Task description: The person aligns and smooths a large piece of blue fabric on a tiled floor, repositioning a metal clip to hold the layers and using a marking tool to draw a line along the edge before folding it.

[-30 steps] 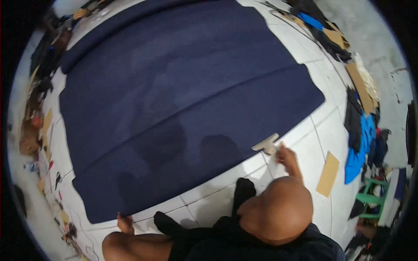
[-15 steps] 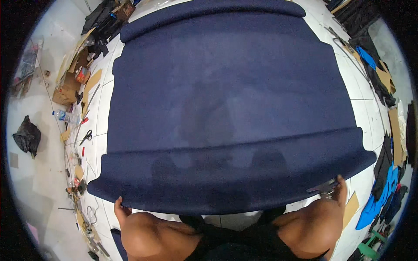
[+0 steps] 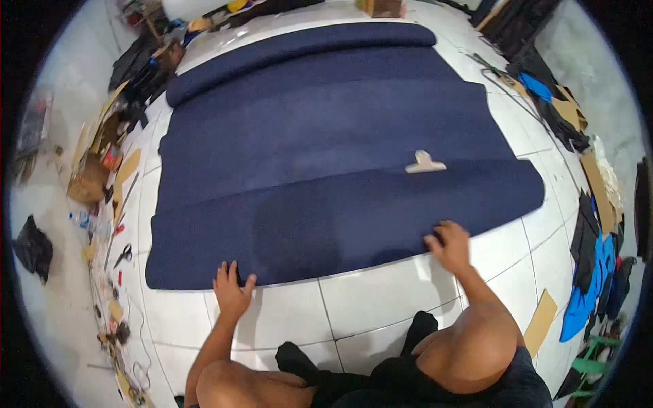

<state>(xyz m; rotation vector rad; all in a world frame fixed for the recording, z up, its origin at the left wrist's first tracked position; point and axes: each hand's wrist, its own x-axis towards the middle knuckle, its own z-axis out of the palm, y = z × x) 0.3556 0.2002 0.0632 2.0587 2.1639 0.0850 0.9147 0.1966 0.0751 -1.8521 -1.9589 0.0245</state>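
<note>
A wide dark navy sheet of fabric (image 3: pixel 326 122) lies spread over the floor, its far end rolled up. The nearer part is folded over into a broad band. At the near edge my left hand (image 3: pixel 233 289) rests with fingers spread on the cloth, to the left of middle. Further right along that edge lies my right hand (image 3: pixel 451 248), fingers apart and slightly bent on the fabric, gripping nothing I can see. Beyond my right hand a metal bulldog clip (image 3: pixel 426 163) sits on the cloth by the fold line.
White floor tiles (image 3: pixel 381 299) surround the cloth, with my dark-socked feet on them. Along the left are scissors (image 3: pixel 123 255), a plastic bottle (image 3: pixel 81 219) and a cardboard box (image 3: pixel 88 180). On the right lie a cardboard strip (image 3: pixel 541 323), blue cloth (image 3: pixel 586 299) and a green stool (image 3: pixel 593 364).
The near edge of the cloth has moved away from me and lies flatter. Both hands have reached forward onto it. The clip, formerly by my right hand, lies loose on the cloth.
</note>
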